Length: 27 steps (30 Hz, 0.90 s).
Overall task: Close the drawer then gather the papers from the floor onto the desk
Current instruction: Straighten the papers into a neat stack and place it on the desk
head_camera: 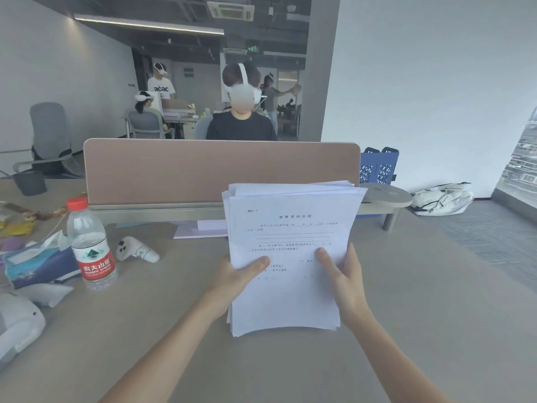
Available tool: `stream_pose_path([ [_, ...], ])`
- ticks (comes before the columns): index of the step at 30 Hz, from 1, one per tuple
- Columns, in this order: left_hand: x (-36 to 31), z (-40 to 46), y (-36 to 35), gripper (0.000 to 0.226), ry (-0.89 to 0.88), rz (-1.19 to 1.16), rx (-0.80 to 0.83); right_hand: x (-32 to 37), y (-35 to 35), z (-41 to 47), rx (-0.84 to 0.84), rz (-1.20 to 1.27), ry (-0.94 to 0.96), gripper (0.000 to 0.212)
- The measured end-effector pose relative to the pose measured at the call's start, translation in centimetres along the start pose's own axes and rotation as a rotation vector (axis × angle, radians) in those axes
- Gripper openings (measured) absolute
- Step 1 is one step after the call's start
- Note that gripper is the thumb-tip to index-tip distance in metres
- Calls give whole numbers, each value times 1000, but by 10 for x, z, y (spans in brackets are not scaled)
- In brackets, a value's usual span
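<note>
Left to right: tissue pack [37, 264] and bottle [91, 245] stand at the left of the desk [406, 301], a white controller [136, 251] lies just right of the bottle, all well apart from the working area. Left hand [238, 274] has its grip clamped on the left edge of the papers [287, 257], thumb on the printed face, remaining fingers behind the stack and out of sight. Right hand [345, 277] is likewise clamped on the right edge, thumb on top. The stack is held tilted up over the middle of the desk; its bottom edge looks to be at or just above the surface, can't tell if it touches. Top edges are fanned and uneven, so the sheets aren't squared. Drawer isn't in view, floor near the chair isn't either, so can't confirm either from here. Judgement: we're at the tail end of the gather step, papers already up at desk level, only the set-down left. Next move calls for tapping the bottom edge on the desk to square it, then laying the stack flat in the bare patch in front of the divider [220, 170], clear of the pale folder [200, 229] behind it, and letting both grips go. Risk: loose top sheets sliding off if one side is freed first.
</note>
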State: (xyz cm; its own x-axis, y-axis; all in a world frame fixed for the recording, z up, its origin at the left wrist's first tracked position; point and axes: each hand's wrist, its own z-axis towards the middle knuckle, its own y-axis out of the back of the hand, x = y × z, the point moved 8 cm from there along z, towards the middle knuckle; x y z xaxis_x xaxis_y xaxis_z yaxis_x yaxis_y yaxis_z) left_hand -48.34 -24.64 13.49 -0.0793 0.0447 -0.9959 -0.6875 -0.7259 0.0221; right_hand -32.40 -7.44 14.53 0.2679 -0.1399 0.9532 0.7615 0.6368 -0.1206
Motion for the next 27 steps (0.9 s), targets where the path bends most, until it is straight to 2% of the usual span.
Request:
stream_pose_path([
  [5,-8,22,7,12,-37,-16,-111,6,-7,12,0,60,104,28],
  [10,-5,17,1,15,-37,-148,-63,17,4,23,-11,-55,188,18],
  [11,-5,16,0,17,-38,-155,-54,25,7,27,-17,-69,210,27],
  [14,-10,14,-2,26,-39,-160,-11,57,8,45,5,-120,268,69],
  [16,-16,14,-2,32,-47,-159,3,87,3,51,39,-231,392,80],
  [18,-23,15,-3,36,-61,-157,20,113,-8,51,88,-470,547,80],
  [21,-27,16,-3,41,-62,-164,54,129,-25,47,143,-766,682,60],
  [24,-26,16,-1,43,-57,-178,79,129,-35,43,154,-915,751,43],
  [27,-22,17,3,42,-47,-180,85,129,-36,44,130,-962,760,43],
])
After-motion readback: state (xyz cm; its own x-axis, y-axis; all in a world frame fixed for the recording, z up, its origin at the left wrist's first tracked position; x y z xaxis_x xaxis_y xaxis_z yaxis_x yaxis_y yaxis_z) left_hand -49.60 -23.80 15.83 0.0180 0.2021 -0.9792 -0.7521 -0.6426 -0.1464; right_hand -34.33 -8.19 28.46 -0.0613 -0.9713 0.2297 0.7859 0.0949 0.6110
